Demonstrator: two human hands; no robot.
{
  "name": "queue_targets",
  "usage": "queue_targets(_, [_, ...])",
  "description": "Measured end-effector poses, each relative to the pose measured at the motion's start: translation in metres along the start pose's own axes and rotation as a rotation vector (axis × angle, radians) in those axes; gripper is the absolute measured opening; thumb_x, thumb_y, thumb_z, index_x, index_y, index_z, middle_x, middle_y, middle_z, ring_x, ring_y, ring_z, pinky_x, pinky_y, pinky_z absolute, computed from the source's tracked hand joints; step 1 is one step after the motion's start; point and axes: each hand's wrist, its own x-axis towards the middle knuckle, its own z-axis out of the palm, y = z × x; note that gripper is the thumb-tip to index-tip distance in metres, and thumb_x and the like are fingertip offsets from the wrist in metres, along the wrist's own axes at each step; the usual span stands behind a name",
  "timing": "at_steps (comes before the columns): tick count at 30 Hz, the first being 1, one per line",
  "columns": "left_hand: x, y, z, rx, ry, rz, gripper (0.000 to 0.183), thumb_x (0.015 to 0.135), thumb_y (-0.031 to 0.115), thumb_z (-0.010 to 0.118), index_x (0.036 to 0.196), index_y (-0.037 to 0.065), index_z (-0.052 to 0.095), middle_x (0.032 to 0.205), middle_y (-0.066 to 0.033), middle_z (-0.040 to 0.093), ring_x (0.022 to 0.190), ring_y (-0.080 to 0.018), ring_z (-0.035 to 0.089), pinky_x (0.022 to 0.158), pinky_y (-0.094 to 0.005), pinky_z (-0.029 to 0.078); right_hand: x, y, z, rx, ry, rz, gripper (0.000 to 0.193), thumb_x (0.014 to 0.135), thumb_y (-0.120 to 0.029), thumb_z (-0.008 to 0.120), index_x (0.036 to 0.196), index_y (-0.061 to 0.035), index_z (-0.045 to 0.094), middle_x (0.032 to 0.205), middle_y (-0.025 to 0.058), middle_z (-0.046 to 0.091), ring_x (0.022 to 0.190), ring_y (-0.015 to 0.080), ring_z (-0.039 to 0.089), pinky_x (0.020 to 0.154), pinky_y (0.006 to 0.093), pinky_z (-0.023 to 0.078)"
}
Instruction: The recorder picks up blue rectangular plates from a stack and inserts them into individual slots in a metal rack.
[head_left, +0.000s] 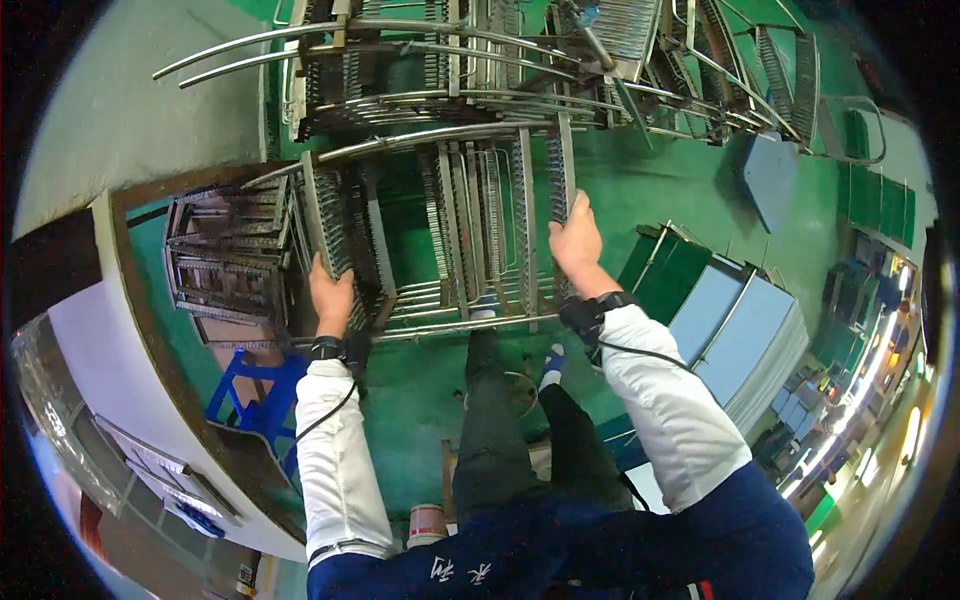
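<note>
- At the middle of the head view, a metal rack (450,235) of parallel slatted bars stands on the green floor (660,180), directly in front of the person.
- The left hand (330,290) reaches forward and up, forearm nearly straight, white sleeve to the wrist. Its fingers are closed around a slatted upright on the rack's left side.
- The right hand (575,240) reaches further forward, arm extended, palm turned inward. Its fingers are clamped on a slatted upright at the rack's right side.
- Both wrists carry a dark band with a thin cable running back along the sleeve.
- The two hands are well apart, one at each side of the rack, the right one higher in the picture than the left.
- The person's legs, in dark trousers, stand just behind the rack's lower bar, between the two arms.
- More racks (520,60) of the same kind lie piled beyond the held one.
- A further rack stack (230,255) sits to the left, beside a blue stool (255,395).
- Blue-grey sheets (745,335) are stacked at the right, near the right forearm.
</note>
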Motion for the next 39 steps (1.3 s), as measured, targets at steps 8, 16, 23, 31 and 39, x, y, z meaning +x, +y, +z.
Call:
queue_targets(8, [0.003,-0.007,-0.005,-0.040,0.071,0.084,0.069,0.068,0.010,0.071,0.129,-0.002,0.042,0.114,-0.0241,0.055,0.107,-0.0379,0.052,0.093,-0.0393,0.040,0.007,0.009,-0.006,0.011,-0.133,0.068,0.050,0.077,-0.017,0.063,0.115,-0.0021,0.033,0.094,0.0228,0.059,0.087,0.0407,0.060,0.073,0.0482,0.048])
queue_targets(16, [0.025,0.039,-0.067,0.078,0.017,0.076,0.066,0.074,0.021,0.071,0.130,0.001,0.043,0.119,-0.0229,0.054,0.109,-0.0346,0.053,0.093,-0.0400,0.042,0.018,0.067,-0.048,0.309,-0.177,-0.087,0.053,0.075,-0.042,0.067,0.106,-0.0013,0.057,0.095,0.0190,0.063,0.085,0.0348,0.062,0.076,0.0412,0.049])
queue_targets(23, [0.056,0.342,-0.118,-0.205,0.275,0.642,0.040,0.080,0.015,0.068,0.113,-0.002,0.056,0.102,-0.0155,0.061,0.095,-0.0235,0.058,0.086,-0.0342,0.044,0.109,0.125,-0.146,0.537,0.085,-0.042,0.036,0.079,-0.035,0.064,0.089,-0.0008,0.065,0.084,0.0162,0.066,0.080,0.0269,0.063,0.072,0.0365,0.049])
queue_targets(31, [0.121,0.557,-0.089,0.084,0.422,0.757,0.057,0.076,0.033,0.069,0.116,-0.004,0.055,0.107,-0.0213,0.061,0.101,-0.0334,0.057,0.088,-0.0379,0.044,0.193,-0.010,-0.229,1.063,-0.255,-0.149,0.051,0.085,-0.031,0.062,0.123,-0.0005,0.049,0.102,0.0062,0.061,0.087,0.0139,0.057,0.074,0.0291,0.045])
queue_targets(39, [0.144,0.620,-0.064,0.134,0.322,0.524,0.028,0.084,0.027,0.056,0.076,-0.001,0.057,0.075,-0.0231,0.060,0.073,-0.0405,0.058,0.065,-0.0468,0.045,0.219,-0.037,-0.242,1.094,-0.371,-0.037,0.066,0.084,-0.032,0.062,0.134,0.0038,0.036,0.123,0.0216,0.053,0.112,0.0287,0.052,0.091,0.0373,0.042])
